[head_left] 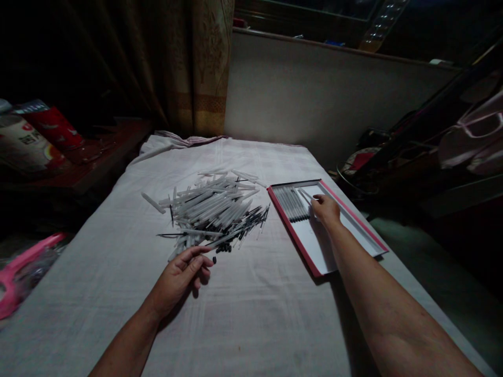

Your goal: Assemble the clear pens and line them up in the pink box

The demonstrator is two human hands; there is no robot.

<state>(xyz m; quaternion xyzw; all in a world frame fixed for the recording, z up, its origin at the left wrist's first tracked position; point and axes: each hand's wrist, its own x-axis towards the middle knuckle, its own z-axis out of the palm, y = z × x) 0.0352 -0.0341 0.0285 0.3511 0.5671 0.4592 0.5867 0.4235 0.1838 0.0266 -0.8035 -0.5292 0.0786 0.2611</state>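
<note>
A loose heap of pen parts (220,204) lies on the white cloth, with clear barrels, dark thin refills and small black caps (225,248). My left hand (184,272) is at the near edge of the heap, thumb and index finger closed together. Whatever they pinch is too small to make out. A single black cap (214,259) lies beside its fingertips. To the right, a shallow box with red edges (293,238) holds a row of black-tipped pens (290,204) side by side. Over the box, my right hand (327,209) pinches a pale pen (305,196) just right of that row.
The cloth-covered table (243,324) reaches toward a wall and a curtain (196,68). At left, a dark side table (118,152) bears a container (27,141) and a red packet (58,128). A pink-handled item (23,267) lies at the left edge. Dark clutter stands at right.
</note>
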